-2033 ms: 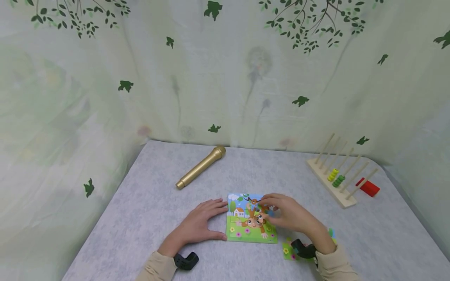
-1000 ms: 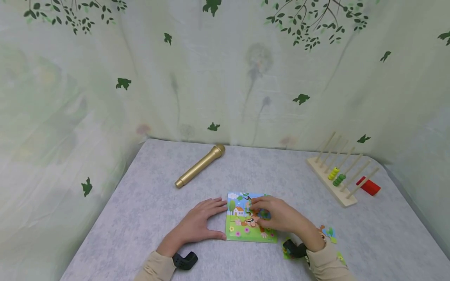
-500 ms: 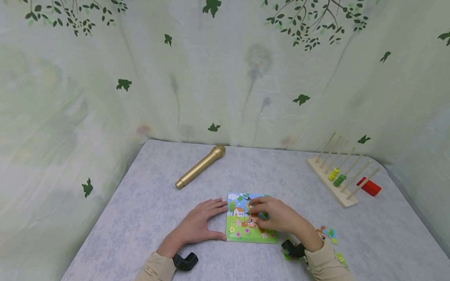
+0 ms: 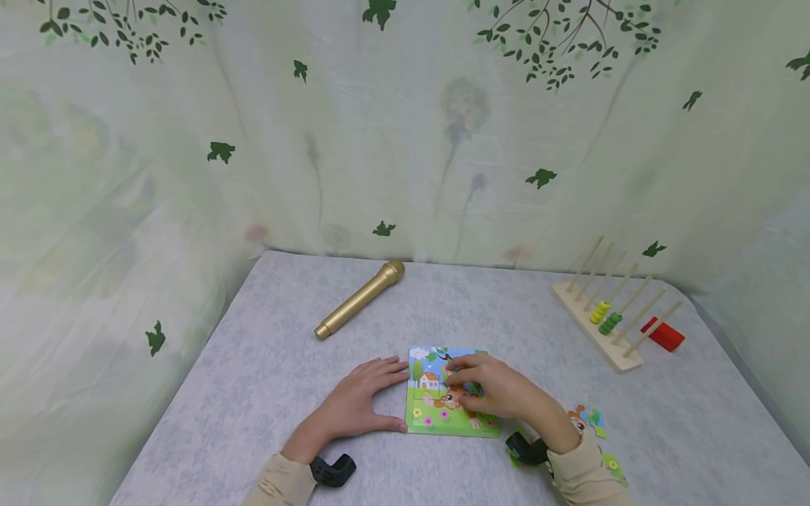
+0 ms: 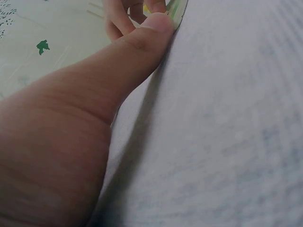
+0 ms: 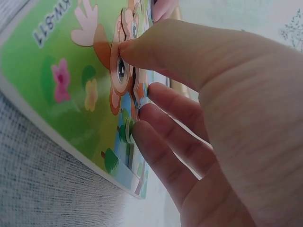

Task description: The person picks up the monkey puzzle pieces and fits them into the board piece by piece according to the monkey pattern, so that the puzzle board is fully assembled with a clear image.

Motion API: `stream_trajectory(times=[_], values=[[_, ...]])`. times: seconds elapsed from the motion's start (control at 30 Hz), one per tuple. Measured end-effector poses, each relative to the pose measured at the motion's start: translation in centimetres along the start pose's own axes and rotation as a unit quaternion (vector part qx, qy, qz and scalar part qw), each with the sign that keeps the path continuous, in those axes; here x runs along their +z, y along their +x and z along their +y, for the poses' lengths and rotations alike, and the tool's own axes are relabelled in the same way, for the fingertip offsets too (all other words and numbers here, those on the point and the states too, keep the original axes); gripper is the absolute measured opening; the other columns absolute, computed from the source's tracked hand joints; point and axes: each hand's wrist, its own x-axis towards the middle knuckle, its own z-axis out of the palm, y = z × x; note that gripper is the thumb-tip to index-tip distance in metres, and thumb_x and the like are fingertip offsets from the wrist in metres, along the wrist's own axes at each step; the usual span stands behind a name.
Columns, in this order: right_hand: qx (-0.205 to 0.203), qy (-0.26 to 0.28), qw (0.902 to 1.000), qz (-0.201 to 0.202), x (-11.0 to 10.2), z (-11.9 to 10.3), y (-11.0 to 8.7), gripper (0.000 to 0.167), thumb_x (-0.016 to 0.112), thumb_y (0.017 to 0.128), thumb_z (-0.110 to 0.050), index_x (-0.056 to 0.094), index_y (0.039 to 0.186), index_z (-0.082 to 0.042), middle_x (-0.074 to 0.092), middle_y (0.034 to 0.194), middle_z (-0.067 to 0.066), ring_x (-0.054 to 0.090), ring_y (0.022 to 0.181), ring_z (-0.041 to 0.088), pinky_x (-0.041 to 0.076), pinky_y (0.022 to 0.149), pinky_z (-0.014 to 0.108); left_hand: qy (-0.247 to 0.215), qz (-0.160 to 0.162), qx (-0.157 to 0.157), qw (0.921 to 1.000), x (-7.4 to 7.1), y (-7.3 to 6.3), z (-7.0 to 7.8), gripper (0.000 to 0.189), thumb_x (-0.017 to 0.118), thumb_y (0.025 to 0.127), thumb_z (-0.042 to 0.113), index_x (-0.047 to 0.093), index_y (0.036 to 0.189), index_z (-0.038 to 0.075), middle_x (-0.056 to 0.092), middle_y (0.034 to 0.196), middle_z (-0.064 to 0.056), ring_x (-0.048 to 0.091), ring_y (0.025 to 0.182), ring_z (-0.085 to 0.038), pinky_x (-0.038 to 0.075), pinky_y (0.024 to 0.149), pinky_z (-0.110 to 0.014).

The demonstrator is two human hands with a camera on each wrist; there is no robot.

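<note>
A jigsaw puzzle board (image 4: 419, 416) with a cartoon monkey, house and flowers lies flat on the table. My left hand (image 4: 359, 397) rests at its left edge, fingers and thumb extended; in the left wrist view the thumb (image 5: 142, 40) meets the board's corner. Over the upper right of the picture, my right hand (image 4: 500, 385) pinches a puzzle piece (image 6: 138, 81) between thumb and fingers. That piece sits slightly raised above the picture in the right wrist view, while the hand covers much of it in the head view.
Loose puzzle pieces (image 4: 595, 419) lie right of the board, partly under the right forearm. A gold microphone (image 4: 361, 301) lies behind the board. At the back right stand a wooden peg rack (image 4: 585, 320) with yellow and green beads and a red block (image 4: 664, 335).
The right hand has moved left across the board with the puzzle piece, then shifted only slightly over the last second. Its forearm uncovers more loose pieces. The left hand stays at the board's edge.
</note>
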Motion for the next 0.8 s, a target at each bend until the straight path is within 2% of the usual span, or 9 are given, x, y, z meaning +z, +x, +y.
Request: stream_trajectory(times=[0.8], values=[[0.012,-0.005,0.9999,0.002,0.46,-0.04,-0.36,0.031,0.073,0.098,-0.022,0.074,0.128,-0.014,0.063,0.143,0.004,0.059,0.127,0.026,0.056,0.103,0.046,0.006,0.001,0.002,1.0000,0.13,0.20,-0.12,0.085,0.078,0.080,0.066,0.058,0.148,0.018,0.048,0.159,0.004,0.037,0.152,-0.020,0.027,0.129,-0.046]])
